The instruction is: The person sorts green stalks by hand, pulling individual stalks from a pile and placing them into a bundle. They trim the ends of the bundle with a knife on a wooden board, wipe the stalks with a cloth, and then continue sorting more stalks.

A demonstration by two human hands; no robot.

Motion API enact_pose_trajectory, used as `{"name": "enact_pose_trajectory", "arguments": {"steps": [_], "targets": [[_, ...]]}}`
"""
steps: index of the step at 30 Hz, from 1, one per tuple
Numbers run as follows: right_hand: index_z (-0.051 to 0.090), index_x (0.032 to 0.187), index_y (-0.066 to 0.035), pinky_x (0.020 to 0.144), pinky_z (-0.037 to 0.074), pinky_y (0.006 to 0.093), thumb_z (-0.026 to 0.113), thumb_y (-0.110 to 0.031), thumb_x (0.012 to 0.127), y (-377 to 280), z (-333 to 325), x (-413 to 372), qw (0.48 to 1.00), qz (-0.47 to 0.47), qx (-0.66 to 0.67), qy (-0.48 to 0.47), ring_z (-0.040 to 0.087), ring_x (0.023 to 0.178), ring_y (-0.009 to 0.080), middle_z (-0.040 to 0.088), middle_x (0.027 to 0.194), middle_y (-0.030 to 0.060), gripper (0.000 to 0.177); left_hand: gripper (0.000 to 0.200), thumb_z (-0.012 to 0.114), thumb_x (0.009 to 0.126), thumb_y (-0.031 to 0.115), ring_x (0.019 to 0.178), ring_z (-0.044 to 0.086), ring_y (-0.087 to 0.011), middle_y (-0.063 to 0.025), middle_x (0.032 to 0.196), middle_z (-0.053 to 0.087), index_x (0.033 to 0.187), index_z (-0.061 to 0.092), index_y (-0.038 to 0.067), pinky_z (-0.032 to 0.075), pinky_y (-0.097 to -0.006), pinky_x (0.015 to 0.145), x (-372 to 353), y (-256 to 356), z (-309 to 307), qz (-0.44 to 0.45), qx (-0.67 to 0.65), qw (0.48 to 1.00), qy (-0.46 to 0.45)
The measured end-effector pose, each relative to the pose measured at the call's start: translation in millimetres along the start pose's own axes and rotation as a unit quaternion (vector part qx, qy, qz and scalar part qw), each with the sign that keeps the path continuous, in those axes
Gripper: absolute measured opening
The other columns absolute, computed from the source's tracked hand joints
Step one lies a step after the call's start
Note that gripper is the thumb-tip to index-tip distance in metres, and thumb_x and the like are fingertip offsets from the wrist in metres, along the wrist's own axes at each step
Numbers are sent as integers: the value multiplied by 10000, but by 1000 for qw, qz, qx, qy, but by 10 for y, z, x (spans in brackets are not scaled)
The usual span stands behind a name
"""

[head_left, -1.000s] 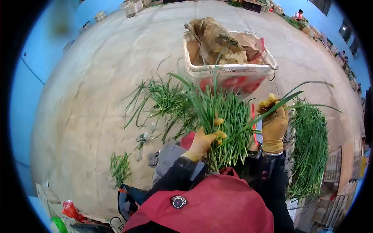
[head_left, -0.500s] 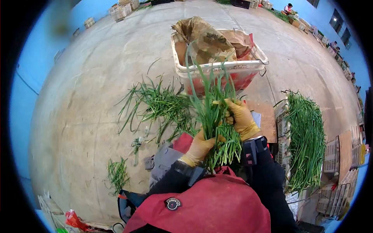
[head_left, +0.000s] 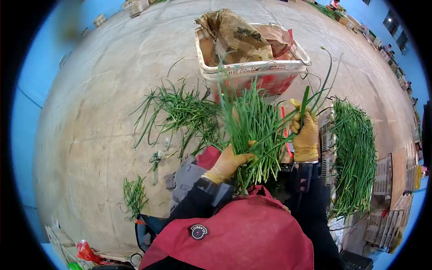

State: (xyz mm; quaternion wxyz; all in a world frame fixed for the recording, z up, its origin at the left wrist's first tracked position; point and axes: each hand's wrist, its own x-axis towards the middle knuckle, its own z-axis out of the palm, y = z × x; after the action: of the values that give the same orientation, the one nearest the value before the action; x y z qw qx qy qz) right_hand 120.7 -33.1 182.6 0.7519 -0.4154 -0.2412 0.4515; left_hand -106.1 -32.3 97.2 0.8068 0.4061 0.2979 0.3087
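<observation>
head view: by the left hand (head_left: 228,163), fingers wrapped round, a green bunch (head_left: 239,130) is gripped low; by the curled right hand (head_left: 307,138), a few long leaves (head_left: 305,101) are pinched. between the hands, nearer the left, a stalk pile (head_left: 268,135) is seen, its long axis running near to far; beyond, a white crate (head_left: 265,67) is placed.
</observation>
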Motion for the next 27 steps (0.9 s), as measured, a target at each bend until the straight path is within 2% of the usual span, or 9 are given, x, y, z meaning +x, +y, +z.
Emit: {"name": "enact_pose_trajectory", "arguments": {"steps": [3, 8, 11, 16, 19, 20, 23, 24, 27], "targets": [[633, 1159, 26, 447, 291, 215, 569, -199, 968, 1, -88, -72, 999, -27, -12, -31, 381, 495, 65, 500, 685, -25, 303, 415, 649, 861, 12, 848, 628, -134, -77, 1044, 646, 1261, 542, -19, 503, -258, 773, 26, -13, -16, -1, -37, 999, 33], [687, 1047, 0, 480, 347, 179, 651, -127, 909, 29, -98, -400, 996, -76, -8, -36, 479, 554, 46, 646, 790, 4, 191, 331, 644, 867, 10, 803, 648, -155, -111, 979, 669, 1185, 571, -47, 531, -253, 674, 71, -72, -16, 0, -122, 987, 105], [689, 1048, 1, 486, 352, 164, 688, -98, 874, 11, -130, -453, 997, -54, 0, -62, 501, 580, 46, 682, 843, 25, 200, 199, 578, 868, -2, 703, 622, -160, -106, 893, 668, 1064, 606, -26, 514, -278, 618, 135, -147, -53, 25, -70, 986, 149], [701, 1048, 9, 707, 435, 231, 756, -86, 802, 39, 50, -657, 986, -109, -95, -86, 561, 754, 99, 703, 929, 41, 269, 131, 585, 863, 5, 622, 594, -169, -127, 820, 647, 991, 584, -24, 514, -304, 563, 193, -179, -95, 47, -81, 979, 180], [707, 1033, 7, 712, 425, 221, 753, -79, 804, 80, 59, -711, 986, -100, -97, -94, 553, 764, 97, 693, 922, 30, 250, 156, 653, 846, 42, 598, 603, -136, -114, 832, 677, 974, 598, -29, 498, -259, 521, 221, -197, -111, 53, -76, 978, 188], [691, 1056, 4, 617, 398, 199, 728, -100, 835, 89, 114, -699, 982, -131, -103, -88, 520, 683, 79, 673, 909, 15, 246, 178, 687, 837, 59, 591, 609, -119, -106, 843, 695, 967, 606, -32, 489, -234, 504, 223, -215, -124, 57, -77, 978, 183], [669, 1084, -11, 505, 335, 182, 686, -119, 881, 32, 57, -575, 994, -71, -44, -75, 478, 598, 59, 672, 930, 25, 230, 177, 700, 830, 90, 589, 598, -102, -94, 844, 698, 948, 625, -18, 481, -228, 502, 195, -174, -67, 48, -145, 974, 165], [644, 1112, -25, 440, 287, 174, 642, -133, 920, 72, -13, -479, 994, -62, -34, -87, 461, 547, 44, 688, 984, 43, 220, 163, 694, 837, 93, 596, 596, -106, -76, 850, 689, 958, 644, -4, 480, -227, 510, 169, -150, -90, 28, -114, 982, 146], [643, 1118, -38, 444, 309, 175, 612, -141, 943, 221, -37, -348, 995, 22, -75, -62, 480, 554, 41, 694, 959, 46, 205, 169, 677, 850, 82, 594, 586, -107, -59, 840, 675, 995, 651, 0, 479, -235, 512, 85, -9, 33, 1, -68, 988, 141]]}}
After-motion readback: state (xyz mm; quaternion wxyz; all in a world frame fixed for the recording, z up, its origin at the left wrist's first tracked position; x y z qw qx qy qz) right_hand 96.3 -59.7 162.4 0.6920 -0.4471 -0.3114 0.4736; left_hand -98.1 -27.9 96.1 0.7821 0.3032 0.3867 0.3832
